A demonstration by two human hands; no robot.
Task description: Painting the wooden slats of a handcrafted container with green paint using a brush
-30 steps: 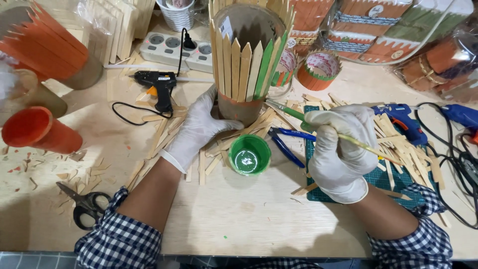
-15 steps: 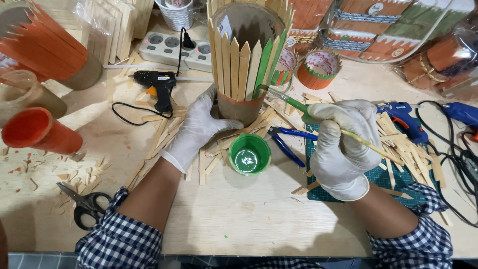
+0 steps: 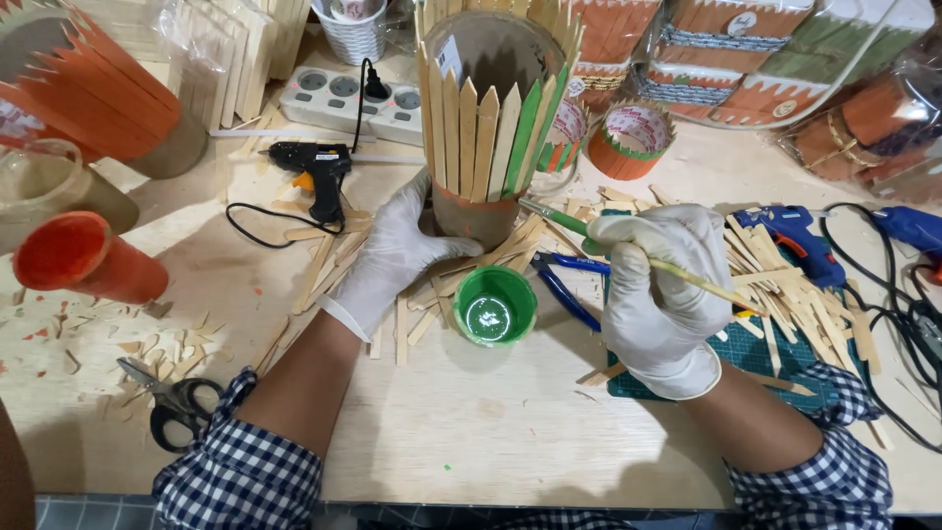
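I am seeing the right hand (image 3: 655, 294), closed on the brush (image 3: 628, 253), swinging its green tip back toward the stick-clad can (image 3: 488, 128) behind the paint cup (image 3: 495, 306), while the left hand (image 3: 392, 257) keeps gripping the can's base.

White gloves cover left hand (image 3: 392, 257) and right hand (image 3: 655, 294); checked blue-white sleeves.

A paint cup (image 3: 495, 306) sits before the stick-clad tube (image 3: 491, 128), between both hands.

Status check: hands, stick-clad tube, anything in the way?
Left hand steadies stick-clad cardboard tube. Right hand grips green-tipped paintbrush. Green paint cup sits between.
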